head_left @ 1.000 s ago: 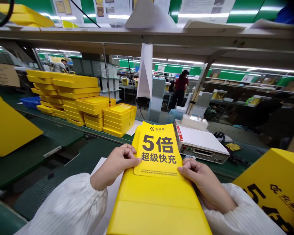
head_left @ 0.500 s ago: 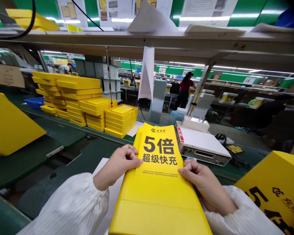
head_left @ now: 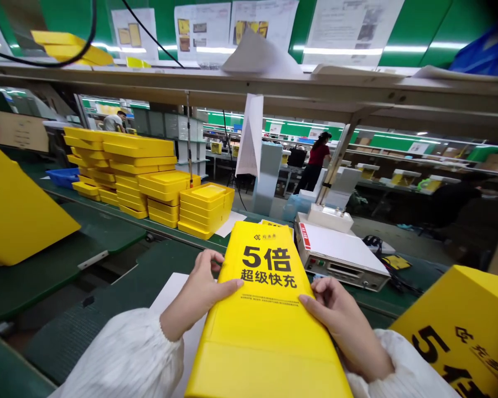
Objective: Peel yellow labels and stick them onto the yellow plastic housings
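Observation:
A long yellow plastic casing (head_left: 269,365) stretches away from me, low in the middle of the view. Over its far part lies a yellow label (head_left: 269,290) with black Chinese print and a large 5. My left hand (head_left: 201,287) holds the label's left edge, thumb on its face, fingers bent along the casing's side. At the right edge my right hand (head_left: 336,309) has its thumb on the label and its fingers curled in beside the casing. The undersides of the fingers are hidden. White paper (head_left: 172,296) lies under my left wrist.
Stacks of yellow trays (head_left: 141,160) stand at the back left. Behind the casing on the right is a white instrument box (head_left: 342,249). Other yellow casings stand at far left (head_left: 20,210) and right (head_left: 460,315). A shelf (head_left: 240,80) crosses above; two people work beyond.
The label, whose far end stood slightly off the casing, now lies flatter and lines up with its edges. My left fingers have opened out from a tight pinch. The view has tilted upward a little.

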{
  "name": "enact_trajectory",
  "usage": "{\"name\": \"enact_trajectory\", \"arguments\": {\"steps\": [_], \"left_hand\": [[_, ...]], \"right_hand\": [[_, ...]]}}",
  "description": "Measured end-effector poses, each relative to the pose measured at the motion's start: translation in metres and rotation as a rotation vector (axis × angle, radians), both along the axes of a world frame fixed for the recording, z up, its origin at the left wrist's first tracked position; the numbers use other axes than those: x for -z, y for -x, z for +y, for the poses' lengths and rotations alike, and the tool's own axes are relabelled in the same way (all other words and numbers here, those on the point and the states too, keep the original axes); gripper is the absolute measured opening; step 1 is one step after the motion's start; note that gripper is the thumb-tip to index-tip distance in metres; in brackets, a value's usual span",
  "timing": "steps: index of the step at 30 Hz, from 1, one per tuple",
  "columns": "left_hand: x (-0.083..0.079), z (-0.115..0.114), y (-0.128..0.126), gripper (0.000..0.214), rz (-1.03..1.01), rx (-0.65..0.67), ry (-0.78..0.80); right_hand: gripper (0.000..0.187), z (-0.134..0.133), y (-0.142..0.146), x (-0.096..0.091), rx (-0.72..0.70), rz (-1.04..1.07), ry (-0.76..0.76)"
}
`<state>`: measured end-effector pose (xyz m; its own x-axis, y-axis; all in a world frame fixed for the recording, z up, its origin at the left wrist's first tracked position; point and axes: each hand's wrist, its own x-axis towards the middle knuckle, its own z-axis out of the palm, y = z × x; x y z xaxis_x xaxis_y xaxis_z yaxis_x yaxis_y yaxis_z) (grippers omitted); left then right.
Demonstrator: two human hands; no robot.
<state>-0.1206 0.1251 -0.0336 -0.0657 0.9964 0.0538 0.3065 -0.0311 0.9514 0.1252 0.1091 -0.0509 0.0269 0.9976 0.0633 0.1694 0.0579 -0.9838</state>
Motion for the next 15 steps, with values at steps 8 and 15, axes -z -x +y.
{"name": "enact_trajectory", "arguments": {"steps": [8,15], "left_hand": [[0.0,-0.049,-0.002,0.099,-0.944,0.408,0.438],[0.008,-0.043,0.0,0.112,-1.058,0.399,0.439]], "right_hand": [[0.035,0.002,0.017,-0.035,-0.454,-0.595,-0.542],[0.038,0.077,0.077,-0.052,-0.932,-0.717,-0.352]]}}
